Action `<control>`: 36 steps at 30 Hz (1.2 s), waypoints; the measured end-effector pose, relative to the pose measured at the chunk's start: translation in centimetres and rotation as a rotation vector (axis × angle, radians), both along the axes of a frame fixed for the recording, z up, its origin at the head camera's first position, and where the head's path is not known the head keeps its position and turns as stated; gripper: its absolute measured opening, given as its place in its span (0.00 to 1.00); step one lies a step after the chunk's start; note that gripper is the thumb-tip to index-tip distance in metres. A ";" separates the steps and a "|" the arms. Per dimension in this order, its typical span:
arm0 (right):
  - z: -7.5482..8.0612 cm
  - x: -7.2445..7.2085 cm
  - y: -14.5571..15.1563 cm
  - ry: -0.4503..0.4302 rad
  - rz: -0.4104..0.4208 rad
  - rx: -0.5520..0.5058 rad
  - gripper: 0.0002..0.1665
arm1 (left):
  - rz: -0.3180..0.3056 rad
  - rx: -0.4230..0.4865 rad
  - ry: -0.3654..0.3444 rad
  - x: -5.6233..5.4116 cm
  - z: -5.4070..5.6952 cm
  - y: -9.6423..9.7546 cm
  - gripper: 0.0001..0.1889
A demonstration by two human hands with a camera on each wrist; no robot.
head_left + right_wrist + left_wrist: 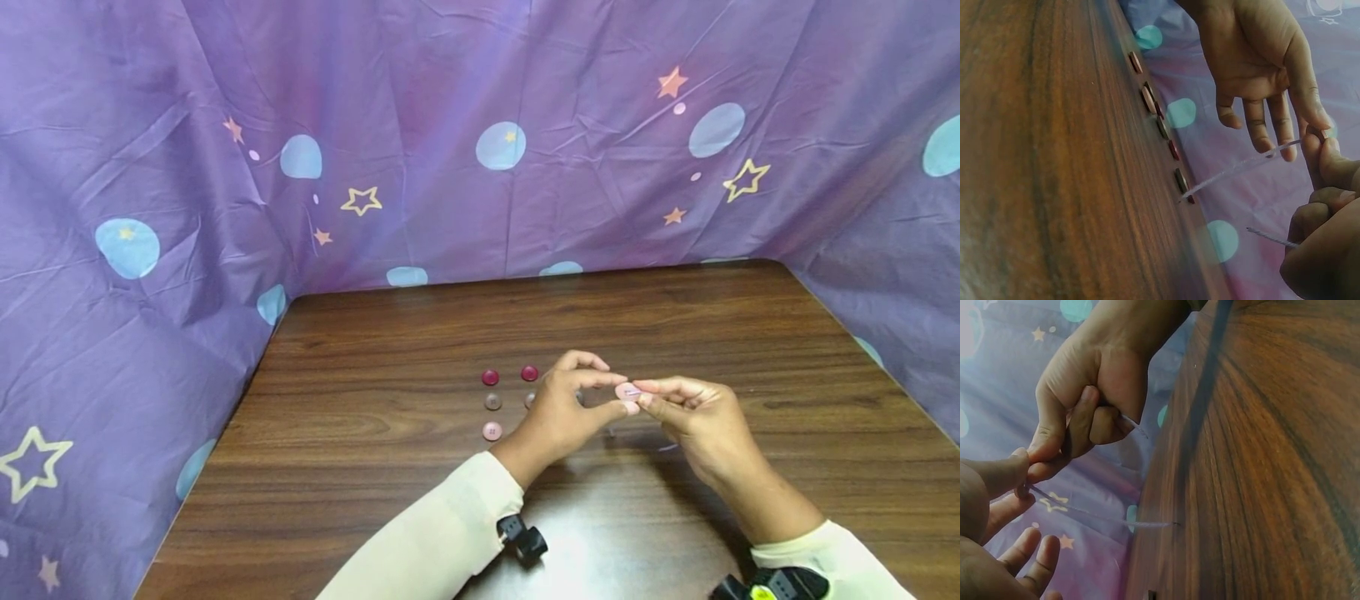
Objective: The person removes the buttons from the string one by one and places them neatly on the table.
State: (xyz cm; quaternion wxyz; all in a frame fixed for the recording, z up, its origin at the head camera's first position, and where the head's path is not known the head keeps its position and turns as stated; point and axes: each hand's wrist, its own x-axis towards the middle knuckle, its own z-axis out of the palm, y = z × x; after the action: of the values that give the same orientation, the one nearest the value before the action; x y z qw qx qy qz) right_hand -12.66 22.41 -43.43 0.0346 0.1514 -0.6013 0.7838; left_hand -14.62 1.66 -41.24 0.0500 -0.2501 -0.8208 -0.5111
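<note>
A pale pink button (624, 390) is held up over the table between the hands. My left hand (558, 408) pinches it by thumb and index finger, the other fingers extended. At the button's right side, my right hand (705, 421) pinches a thin lavender string (633, 392). One length of string (1100, 517) hangs from the button toward the tabletop. Another string end (1269, 237) sticks out from the curled fingers of the right hand. In both wrist views the fingertips mostly cover the button, so how the string passes through it is hidden.
Left of the hands, dark red buttons (490, 377), a grey-brown button (492, 402) and a pink button (492, 431) lie on the wooden table (337, 492). More buttons are partly hidden behind the left hand. A purple curtain (420, 100) surrounds the table's back and sides.
</note>
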 end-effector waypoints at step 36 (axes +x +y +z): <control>0.3 -0.2 0.0 -0.048 -0.238 0.081 0.17 | -0.046 0.048 0.019 -0.1 -0.5 -0.5 0.13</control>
State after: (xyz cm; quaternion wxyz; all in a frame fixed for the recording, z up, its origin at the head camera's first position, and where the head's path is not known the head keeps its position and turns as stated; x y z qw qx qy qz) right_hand -12.86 22.39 -43.15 0.1068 0.0615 -0.6469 0.7525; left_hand -14.73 1.12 -41.69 0.0518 -0.2727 -0.8019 -0.5291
